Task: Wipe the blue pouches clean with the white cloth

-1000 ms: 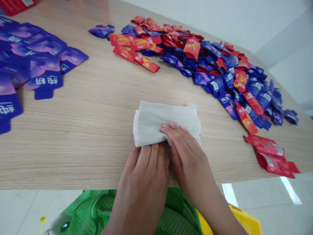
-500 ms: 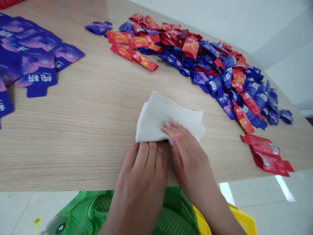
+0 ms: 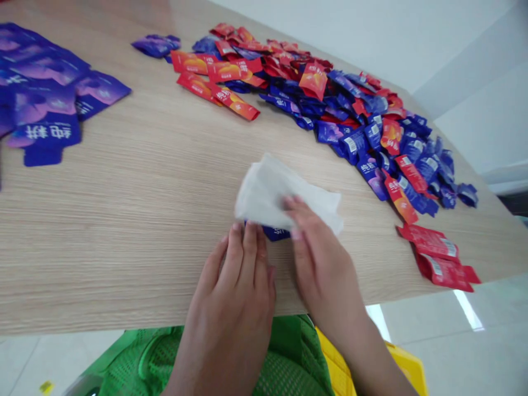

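One white cloth lies folded on the tabletop, close to the near edge; one blue packet shows partly below it. The cloth should be light, soft and not fragile, and is best taken by a folded edge. The packet looks thin and rather smooth, so it may slide; hold it at its border. The left hand is flat, its fingers straight and close together, the tips at the packet's near side; I see nothing gripped. The right hand rests bent fingers on the cloth; with the blur, I cannot tell if they pinch it. To the right are two red packets. Farther away, the mixed pile and the blue group overlap too much for counting. Below are one green mesh and one yellow crate.
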Motion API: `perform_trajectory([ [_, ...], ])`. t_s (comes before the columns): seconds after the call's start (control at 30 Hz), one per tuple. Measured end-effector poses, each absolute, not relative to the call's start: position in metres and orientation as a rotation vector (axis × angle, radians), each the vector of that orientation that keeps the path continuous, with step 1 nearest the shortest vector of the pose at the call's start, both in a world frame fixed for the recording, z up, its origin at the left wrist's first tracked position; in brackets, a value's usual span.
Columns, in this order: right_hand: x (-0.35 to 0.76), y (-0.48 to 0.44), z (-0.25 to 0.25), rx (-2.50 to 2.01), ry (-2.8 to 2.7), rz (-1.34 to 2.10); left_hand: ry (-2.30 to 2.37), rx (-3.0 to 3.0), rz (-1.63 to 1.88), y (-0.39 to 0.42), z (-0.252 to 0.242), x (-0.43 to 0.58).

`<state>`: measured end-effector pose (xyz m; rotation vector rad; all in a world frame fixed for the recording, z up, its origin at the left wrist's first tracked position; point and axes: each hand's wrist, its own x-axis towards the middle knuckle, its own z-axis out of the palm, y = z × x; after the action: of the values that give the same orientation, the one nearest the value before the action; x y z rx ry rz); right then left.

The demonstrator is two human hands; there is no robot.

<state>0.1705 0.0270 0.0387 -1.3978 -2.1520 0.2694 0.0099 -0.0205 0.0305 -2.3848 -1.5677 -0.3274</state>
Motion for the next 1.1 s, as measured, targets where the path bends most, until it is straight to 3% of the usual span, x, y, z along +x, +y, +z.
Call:
perform_trajectory([
  [0.1, 0.162, 0.031, 0.034, -1.269, -2.331, 0.266, -1.556, -2.42, -0.297, -0.02, 0.033, 0.009],
  [0.37, 0.207, 0.034, 0.039, -1.653, -2.063, 0.138, -1.57, -2.344, -0.364, -0.021, 0.03, 0.01],
  [0.77, 0.163, 0.037, 0.035, -1.279, -2.303, 0.315, -1.502, -2.476, -0.226, -0.027, 0.017, 0.0],
  [1.0, 0.214, 0.046, 0.034, -1.649, -2.017, 0.184, -1.5, -2.407, -0.282, -0.022, 0.02, 0.003],
  [1.1, 0.204, 0.039, 0.04, -1.606, -1.94, 0.205, -1.509, -2.379, -0.278, -0.023, 0.019, 0.003],
])
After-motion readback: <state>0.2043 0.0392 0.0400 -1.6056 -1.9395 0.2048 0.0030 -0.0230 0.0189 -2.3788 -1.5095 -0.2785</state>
